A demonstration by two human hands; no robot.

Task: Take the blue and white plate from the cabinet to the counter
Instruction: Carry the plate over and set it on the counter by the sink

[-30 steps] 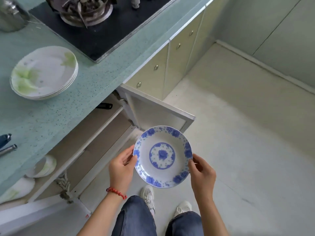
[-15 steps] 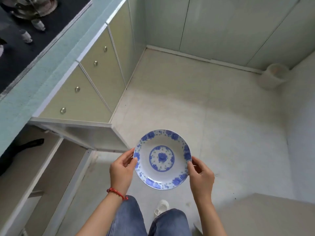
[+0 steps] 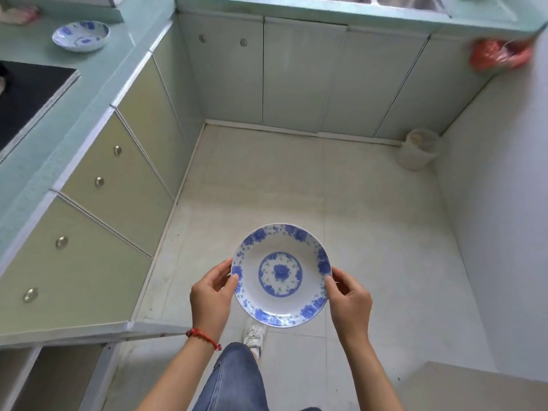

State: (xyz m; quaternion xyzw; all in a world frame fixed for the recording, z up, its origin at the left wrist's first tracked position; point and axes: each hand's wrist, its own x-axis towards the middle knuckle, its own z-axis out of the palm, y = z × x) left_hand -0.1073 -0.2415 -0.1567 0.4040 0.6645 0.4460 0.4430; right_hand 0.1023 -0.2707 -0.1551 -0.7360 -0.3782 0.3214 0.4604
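The blue and white plate is held level in the air above the floor, between both hands. The left hand pinches its left rim with the fingers, and the right hand pinches the right rim. The green counter is at the far left, well apart, with another blue and white dish on it.

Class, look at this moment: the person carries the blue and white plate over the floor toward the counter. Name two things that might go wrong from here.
1. The plate is pinched only at opposite rims by the left hand and right hand, over hard floor tiles; a slip would likely break it.
2. A similar bowl already sits on the counter; setting down carelessly might knock it.
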